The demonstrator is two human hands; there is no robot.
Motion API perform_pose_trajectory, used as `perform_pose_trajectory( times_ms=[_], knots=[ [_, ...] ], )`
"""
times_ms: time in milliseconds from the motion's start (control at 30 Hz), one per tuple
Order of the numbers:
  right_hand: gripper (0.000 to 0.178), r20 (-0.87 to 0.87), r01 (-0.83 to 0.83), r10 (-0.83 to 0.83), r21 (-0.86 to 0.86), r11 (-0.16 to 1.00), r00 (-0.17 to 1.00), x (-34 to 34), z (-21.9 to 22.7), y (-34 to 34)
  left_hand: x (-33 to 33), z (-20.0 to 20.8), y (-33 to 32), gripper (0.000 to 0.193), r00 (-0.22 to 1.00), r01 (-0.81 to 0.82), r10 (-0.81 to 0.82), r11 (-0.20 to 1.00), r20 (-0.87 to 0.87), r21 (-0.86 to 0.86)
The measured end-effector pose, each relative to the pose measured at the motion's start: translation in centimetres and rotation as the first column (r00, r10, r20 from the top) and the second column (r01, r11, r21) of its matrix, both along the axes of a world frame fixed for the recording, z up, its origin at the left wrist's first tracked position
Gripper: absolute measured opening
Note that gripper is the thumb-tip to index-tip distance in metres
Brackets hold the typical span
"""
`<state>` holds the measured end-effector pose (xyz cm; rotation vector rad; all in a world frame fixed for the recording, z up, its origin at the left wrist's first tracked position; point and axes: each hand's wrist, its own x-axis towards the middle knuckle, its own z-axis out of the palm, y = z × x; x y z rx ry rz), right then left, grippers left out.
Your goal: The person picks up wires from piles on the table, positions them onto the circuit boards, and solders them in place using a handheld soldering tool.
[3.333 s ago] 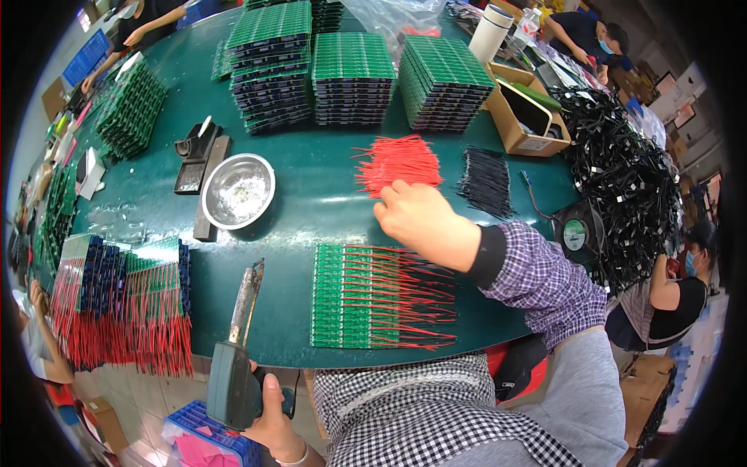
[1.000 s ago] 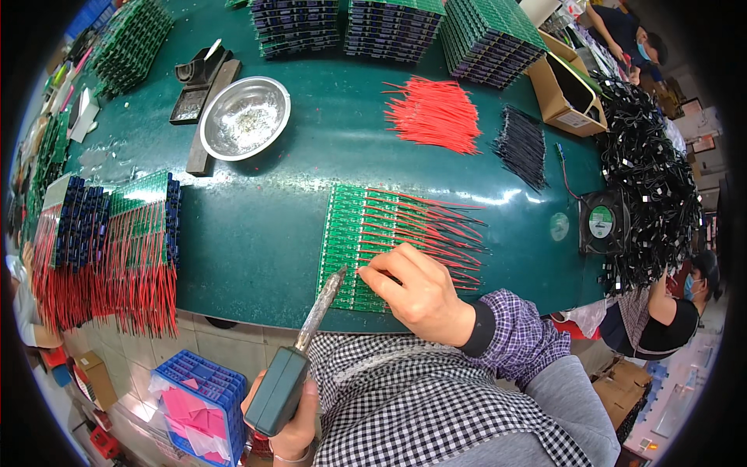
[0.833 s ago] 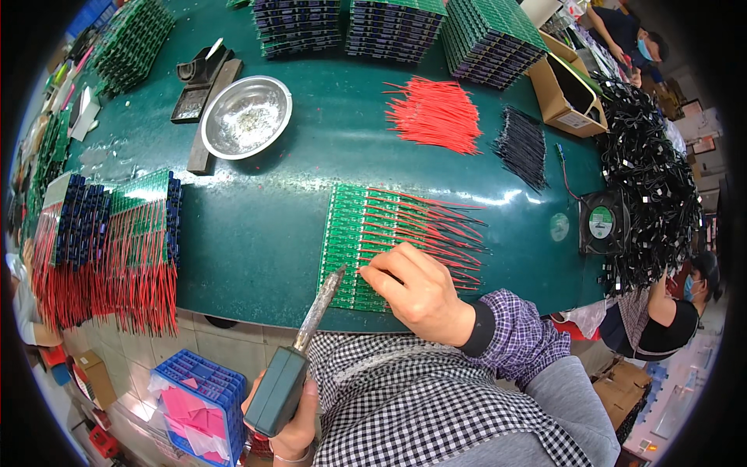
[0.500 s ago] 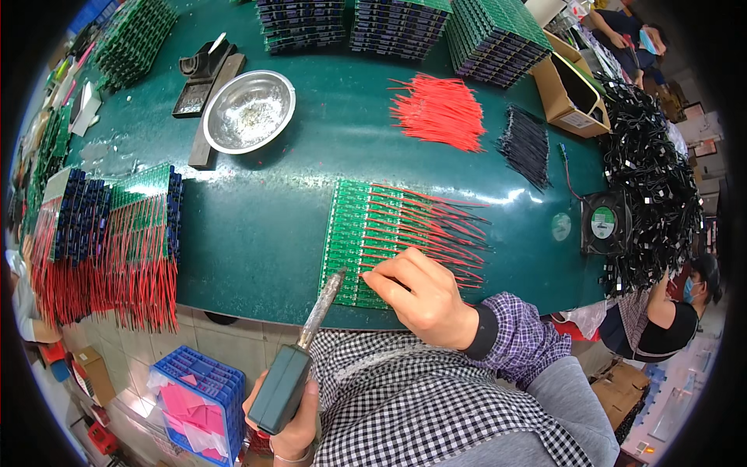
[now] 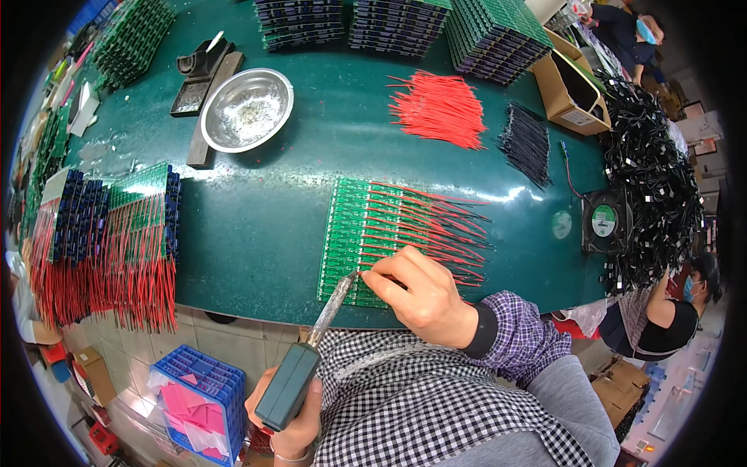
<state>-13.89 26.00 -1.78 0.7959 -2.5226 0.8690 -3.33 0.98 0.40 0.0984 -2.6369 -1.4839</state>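
Observation:
A green circuit board panel (image 5: 342, 226) lies at the table's near edge, with rows of red and black wires running off its right side. My left hand (image 5: 299, 416) is wrapped round the dark green handle of a soldering iron (image 5: 331, 310). The iron's tip is at the lower part of the panel, close to my right fingertips. Fingers pinched together, my right hand (image 5: 420, 296) holds the end of a red wire (image 5: 364, 273) down at the panel; most of that wire is hidden by the hand.
Loose red wires (image 5: 437, 109) and black wires (image 5: 525, 146) lie beyond the panel. A metal bowl (image 5: 247, 110) stands far left. Wired boards (image 5: 144, 233) are stacked left, bare stacks (image 5: 498, 39) at the back. A fan (image 5: 607, 222) and black cables (image 5: 650, 187) sit right.
The soldering iron's tip has moved slightly right, up to the wire end at my right fingertips. My right hand has stayed nearly in place.

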Motion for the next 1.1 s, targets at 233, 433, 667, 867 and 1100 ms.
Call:
perform_pose_trajectory(
  times_ms=[233,433,667,867,1100],
  knots=[
    [0.03,0.012,0.001,-0.001,0.009,1.0,1.0,0.0,0.1,0.0,-0.2,0.7,0.4,0.022,0.998,-0.036,0.036,0.999,0.058,-0.001],
    [0.028,-0.011,0.005,-0.005,0.014,1.0,1.0,-0.1,0.0,-0.1,0.6,0.2,-0.4,0.019,0.998,-0.033,0.036,0.999,0.059,-0.042],
    [0.027,-0.018,0.005,-0.005,0.021,1.0,1.0,0.0,-0.1,-0.1,0.8,-0.1,-0.4,0.018,0.999,-0.05,0.05,0.999,-0.004,0.011],
    [0.028,-0.116,0.039,-0.039,-0.006,0.999,0.993,0.0,-0.1,-0.3,0.6,0.2,0.0,0.02,0.997,-0.071,0.072,0.996,-0.019,0.046],
    [0.027,-0.087,0.026,-0.028,-0.029,0.999,0.996,0.5,0.0,-0.4,0.8,0.3,-0.2,0.021,0.998,-0.067,0.067,0.998,0.012,0.004]
  ],
)
